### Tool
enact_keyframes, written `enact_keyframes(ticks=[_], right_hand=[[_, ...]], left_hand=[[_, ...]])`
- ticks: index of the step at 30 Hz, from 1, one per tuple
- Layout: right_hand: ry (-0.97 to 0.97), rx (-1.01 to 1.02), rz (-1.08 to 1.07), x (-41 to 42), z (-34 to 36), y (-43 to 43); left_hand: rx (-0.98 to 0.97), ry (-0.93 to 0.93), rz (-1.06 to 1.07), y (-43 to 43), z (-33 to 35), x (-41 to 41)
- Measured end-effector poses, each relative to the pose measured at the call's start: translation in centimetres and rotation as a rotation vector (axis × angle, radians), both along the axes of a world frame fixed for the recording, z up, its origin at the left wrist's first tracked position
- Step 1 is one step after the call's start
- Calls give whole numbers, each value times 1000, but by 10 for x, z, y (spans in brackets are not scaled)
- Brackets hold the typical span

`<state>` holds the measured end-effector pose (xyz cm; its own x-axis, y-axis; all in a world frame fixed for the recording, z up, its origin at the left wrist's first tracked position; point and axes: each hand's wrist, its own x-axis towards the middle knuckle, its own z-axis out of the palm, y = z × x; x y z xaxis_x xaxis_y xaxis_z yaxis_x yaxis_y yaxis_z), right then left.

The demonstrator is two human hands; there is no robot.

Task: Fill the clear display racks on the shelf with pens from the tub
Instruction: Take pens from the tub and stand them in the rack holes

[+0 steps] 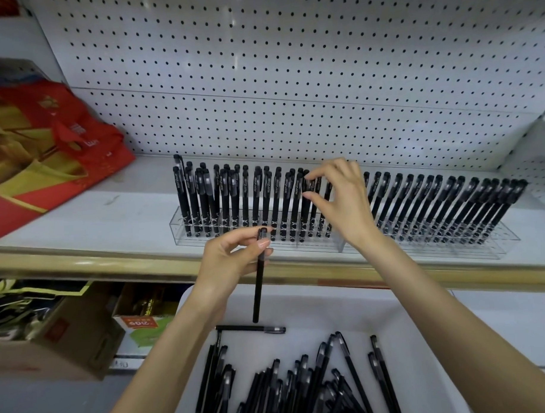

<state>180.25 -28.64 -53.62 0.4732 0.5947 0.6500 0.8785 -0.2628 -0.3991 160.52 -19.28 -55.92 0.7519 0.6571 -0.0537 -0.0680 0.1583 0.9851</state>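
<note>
Two clear display racks stand side by side on the shelf, the left rack (316,246) and the right rack (483,251), both lined with upright black pens. My right hand (342,200) reaches over the left rack's right end and pinches the cap of a standing pen (305,211) between index finger and thumb. My left hand (227,263) grips another black pen (258,293) near its cap, hanging almost vertically in front of the shelf edge. Below, the white tub (417,312) holds several loose black pens (290,388).
Red and gold bags (46,146) lie on the shelf's left end. A white pegboard (291,66) backs the shelf, and a gold strip (112,261) runs along its front edge. Cardboard boxes (63,343) sit on the level below, left of the tub.
</note>
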Motion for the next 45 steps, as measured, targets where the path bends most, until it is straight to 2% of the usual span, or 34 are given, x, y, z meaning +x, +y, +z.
enact_keyframes(ticks=[11, 14, 16, 18, 21, 25, 31, 37, 41, 45], right_hand=[[-102, -47, -19, 3, 2, -5], [-77, -41, -17, 2, 5, -8], [50, 28, 11, -6, 11, -15], [284, 80, 111, -21, 15, -26], [576, -47, 318, -47, 10, -41], [751, -158, 455, -70, -8, -51], [856, -40, 414, -80, -12, -51], [1009, -33, 371, -82, -5, -57], [1005, -48, 379, -81, -3, -63], [985, 23, 358, -81, -2, -64]], left_hand=[[34, 47, -10, 0, 0, 4], [15, 55, -1, 1, 2, 4], [-12, 44, 3, 1, 4, 4], [-25, 24, -1, 0, 8, 4], [8, 20, 1, -3, 15, 7], [61, 35, -2, -8, 21, 14], [97, 49, -24, -16, 25, 17], [98, -5, -118, -20, 31, 14], [106, -6, -107, -21, 30, 17], [142, 8, -134, -26, 33, 22]])
